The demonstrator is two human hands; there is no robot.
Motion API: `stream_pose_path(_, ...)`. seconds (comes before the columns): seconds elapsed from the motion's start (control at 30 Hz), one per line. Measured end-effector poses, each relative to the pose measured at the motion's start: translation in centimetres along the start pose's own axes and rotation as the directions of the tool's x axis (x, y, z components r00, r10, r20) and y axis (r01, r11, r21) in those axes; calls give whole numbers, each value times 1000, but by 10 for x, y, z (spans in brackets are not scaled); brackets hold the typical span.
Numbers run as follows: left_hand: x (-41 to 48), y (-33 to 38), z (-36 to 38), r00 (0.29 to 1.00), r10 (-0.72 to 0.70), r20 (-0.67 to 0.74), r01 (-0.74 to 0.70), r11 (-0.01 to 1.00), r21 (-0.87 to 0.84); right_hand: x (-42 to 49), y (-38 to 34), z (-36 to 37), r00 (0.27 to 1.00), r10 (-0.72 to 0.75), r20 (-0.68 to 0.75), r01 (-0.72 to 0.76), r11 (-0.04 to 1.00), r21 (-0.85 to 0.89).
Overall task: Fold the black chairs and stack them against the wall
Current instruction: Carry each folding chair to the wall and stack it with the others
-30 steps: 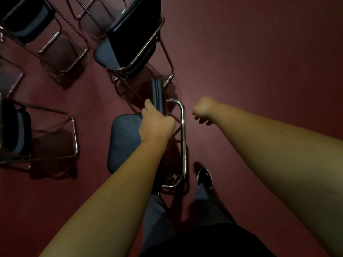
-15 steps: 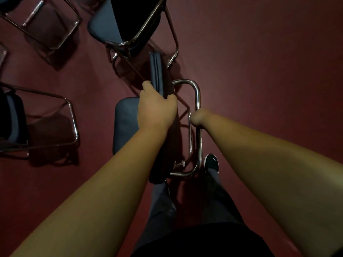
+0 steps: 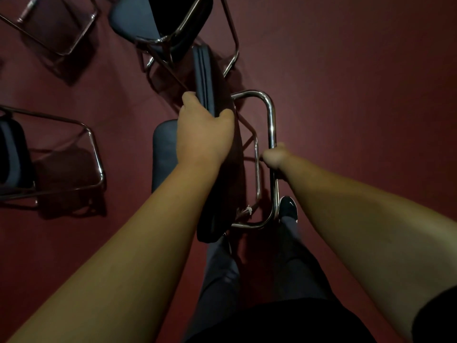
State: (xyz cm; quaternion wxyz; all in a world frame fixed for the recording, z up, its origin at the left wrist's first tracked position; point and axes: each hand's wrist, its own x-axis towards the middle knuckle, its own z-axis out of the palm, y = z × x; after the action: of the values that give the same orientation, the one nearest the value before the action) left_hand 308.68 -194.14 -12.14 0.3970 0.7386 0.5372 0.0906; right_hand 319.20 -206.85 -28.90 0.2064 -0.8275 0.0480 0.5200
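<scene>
**Task item.** The black chair (image 3: 222, 169) stands on the red floor (image 3: 358, 95) directly in front of the person. Its backrest (image 3: 210, 78) is seen edge-on. The seat (image 3: 164, 149) juts out on the chair's left, and the chrome frame (image 3: 271, 120) loops out on its right.

**Hands.** The hands are apart, one on each side of the chair.
- The left hand (image 3: 204, 134) grips the top edge of the backrest, with the fingers curled over it.
- The right hand (image 3: 273, 157) is wrapped round the outer tube of the chrome frame.

**Obstructions.**
- A second chair (image 3: 158, 18), unfolded, stands just beyond the far end of the black chair. Its chrome leg lies close to the backrest tip, and whether they touch cannot be determined.
- A third chair (image 3: 14, 154), unfolded, stands to the left of the black chair, well apart.
- A further chair frame (image 3: 57, 28) stands beyond and to the left, also well apart.
- The person's shoe (image 3: 288, 207) is planted just beside the near right corner of the chrome frame.
</scene>
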Motion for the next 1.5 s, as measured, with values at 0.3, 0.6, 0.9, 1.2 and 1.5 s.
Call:
stream_pose_path(0.3, -3, -8, -11, 1000, -5, 4, 5, 1000, -29, -11, -3, -1, 996, 43, 74, -47, 998, 47)
stream_pose_path(0.6, 2, -32, -53, 997, -73, -4, 73, 997, -24, -64, -33, -1, 991, -46, 129, 49, 999, -21)
stream_pose_path(0.9, 6, -68, -82, 991, -135, -17, 135, 991, 7, -140, -88, 51, 935, -186, 303, 194, 981, 2)
stream_pose_path(1.2, -7, -51, -44, 985, -132, 110, 155, 958, -240, -149, -84, 35, 926, -181, 332, 152, 982, 112)
stream_pose_path(1.5, -4, -52, -45, 944, -302, 133, 330, 871, -363, -154, -107, 29, 919, -317, 233, 275, 941, 194)
